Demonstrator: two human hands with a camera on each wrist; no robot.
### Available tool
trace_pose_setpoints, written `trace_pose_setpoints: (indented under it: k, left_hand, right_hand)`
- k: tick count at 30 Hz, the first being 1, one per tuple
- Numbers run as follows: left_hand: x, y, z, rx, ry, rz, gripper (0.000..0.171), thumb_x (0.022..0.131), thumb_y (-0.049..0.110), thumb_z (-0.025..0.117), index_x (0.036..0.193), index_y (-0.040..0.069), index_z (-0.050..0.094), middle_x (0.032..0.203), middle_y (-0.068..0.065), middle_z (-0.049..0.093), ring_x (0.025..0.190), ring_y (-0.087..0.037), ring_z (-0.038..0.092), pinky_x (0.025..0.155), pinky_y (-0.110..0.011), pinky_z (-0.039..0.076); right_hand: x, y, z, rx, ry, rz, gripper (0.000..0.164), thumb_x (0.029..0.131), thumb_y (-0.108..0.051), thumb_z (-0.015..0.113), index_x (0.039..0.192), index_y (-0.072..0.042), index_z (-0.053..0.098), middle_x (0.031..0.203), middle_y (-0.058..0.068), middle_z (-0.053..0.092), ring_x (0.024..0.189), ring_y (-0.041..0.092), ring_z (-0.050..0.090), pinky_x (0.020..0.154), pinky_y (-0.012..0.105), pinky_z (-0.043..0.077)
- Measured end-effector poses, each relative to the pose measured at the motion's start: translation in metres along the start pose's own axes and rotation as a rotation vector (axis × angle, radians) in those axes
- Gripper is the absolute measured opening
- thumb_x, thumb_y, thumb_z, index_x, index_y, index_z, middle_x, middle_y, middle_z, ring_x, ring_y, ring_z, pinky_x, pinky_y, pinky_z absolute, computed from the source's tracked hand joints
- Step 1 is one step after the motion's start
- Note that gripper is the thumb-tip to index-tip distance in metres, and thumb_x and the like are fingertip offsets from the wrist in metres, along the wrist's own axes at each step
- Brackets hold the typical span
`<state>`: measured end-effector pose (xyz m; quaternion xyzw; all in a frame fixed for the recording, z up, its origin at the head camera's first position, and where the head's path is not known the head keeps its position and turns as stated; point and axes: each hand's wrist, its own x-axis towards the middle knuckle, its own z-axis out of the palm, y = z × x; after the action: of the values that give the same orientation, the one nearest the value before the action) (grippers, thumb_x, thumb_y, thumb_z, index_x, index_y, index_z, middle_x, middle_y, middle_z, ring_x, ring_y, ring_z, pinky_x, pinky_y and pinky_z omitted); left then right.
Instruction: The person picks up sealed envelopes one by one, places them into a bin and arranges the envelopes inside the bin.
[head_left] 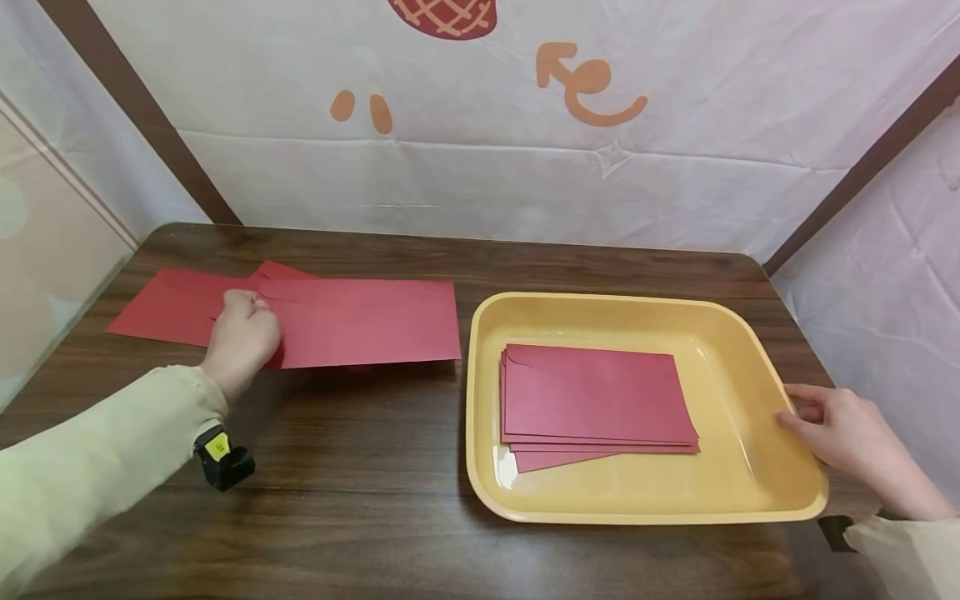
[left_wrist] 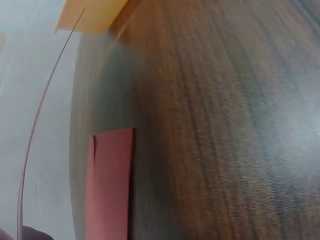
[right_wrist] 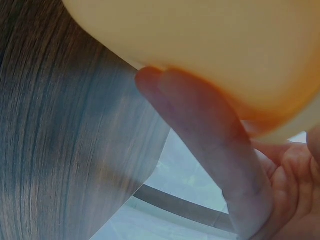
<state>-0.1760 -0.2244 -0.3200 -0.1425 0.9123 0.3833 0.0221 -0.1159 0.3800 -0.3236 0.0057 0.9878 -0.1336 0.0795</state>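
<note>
My left hand [head_left: 243, 337] pinches a red envelope [head_left: 367, 321] by its left end, holding it above the table. The left wrist view shows this envelope edge-on as a thin line, with another red envelope [left_wrist: 111, 185] below it on the wood. Two more red envelopes lie behind and left of that hand, one of them [head_left: 168, 300] reaching farthest left. At the right, my right hand [head_left: 843, 429] grips the rim of a yellow tray [head_left: 765, 417], thumb over the edge and fingers against the outside. Inside the tray lies a slightly uneven stack of red envelopes [head_left: 592, 396].
Everything stands on a dark wood-grain table [head_left: 360, 500] with rounded back corners. A white printed fabric [head_left: 480, 183] hangs behind it, with more fabric at both sides. Under the left sleeve sits a black wrist camera [head_left: 225, 467].
</note>
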Motion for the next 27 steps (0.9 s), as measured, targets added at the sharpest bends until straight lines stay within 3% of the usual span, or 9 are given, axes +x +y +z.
trace_pose_setpoints:
  k: [9,14,22,27]
  left_hand:
    - [0.000,0.008,-0.001,-0.025,0.036,0.033,0.049,0.095,0.023,0.014,0.121,-0.016,0.028,0.111,-0.033,0.039,0.098,-0.040,0.040,0.076,-0.041,0.034]
    - [-0.006,0.015,0.007,-0.039,0.020,0.025,0.047,0.096,0.022,0.014,0.121,-0.015,0.030,0.116,-0.034,0.039,0.105,-0.041,0.039,0.084,-0.045,0.034]
    - [-0.019,0.033,0.023,-0.095,-0.024,0.051,0.042,0.098,0.018,0.017,0.121,-0.014,0.028,0.112,-0.030,0.038,0.107,-0.038,0.036,0.089,-0.044,0.032]
    - [-0.029,0.049,0.036,-0.133,-0.091,0.070,0.038,0.098,0.015,0.019,0.121,-0.014,0.027,0.112,-0.028,0.037,0.110,-0.035,0.035,0.092,-0.042,0.031]
  right_hand:
    - [0.000,0.001,-0.001,-0.003,-0.015,0.014,0.053,0.087,-0.023,0.061,0.120,0.015,0.050,0.085,0.019,0.071,0.066,0.024,0.066,0.059,0.040,0.048]
    - [0.000,0.001,-0.001,-0.006,-0.004,0.005,0.052,0.086,-0.023,0.062,0.120,0.015,0.051,0.085,0.018,0.071,0.067,0.025,0.065,0.060,0.041,0.048]
    - [0.000,0.000,0.000,-0.002,-0.003,0.004,0.052,0.086,-0.023,0.062,0.120,0.015,0.051,0.084,0.018,0.071,0.066,0.023,0.065,0.058,0.038,0.047]
    - [0.000,0.001,0.000,0.001,-0.003,0.007,0.052,0.086,-0.023,0.062,0.120,0.015,0.051,0.083,0.017,0.071,0.065,0.022,0.064,0.057,0.037,0.047]
